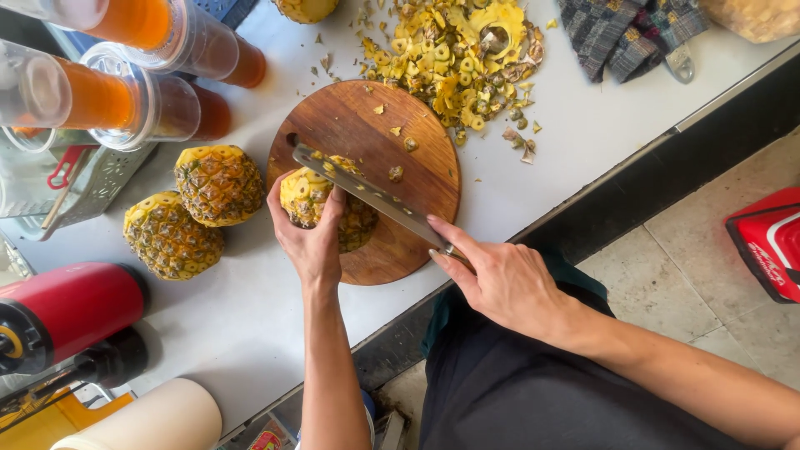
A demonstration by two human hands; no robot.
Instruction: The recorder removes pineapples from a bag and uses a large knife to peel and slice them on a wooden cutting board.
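The left hand (310,237) grips a half-peeled pineapple (329,204) lying on the round cutting board (417,167), while right-hand fingers (454,237) clasp a knife (367,193) slanting diagonally across it.

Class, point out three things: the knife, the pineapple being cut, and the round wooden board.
knife (375,198): head view, middle of the blade.
pineapple being cut (302,193): head view, yellow peeled side.
round wooden board (354,125): head view, bare upper surface.

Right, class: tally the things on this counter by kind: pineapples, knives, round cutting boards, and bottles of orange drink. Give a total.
Pineapples: 4, one steadied by the left hand, two beside the board, one cut off at the top edge
Knives: 1, in the right hand
Cutting boards: 1
Orange-drink bottles: 2
Total: 8
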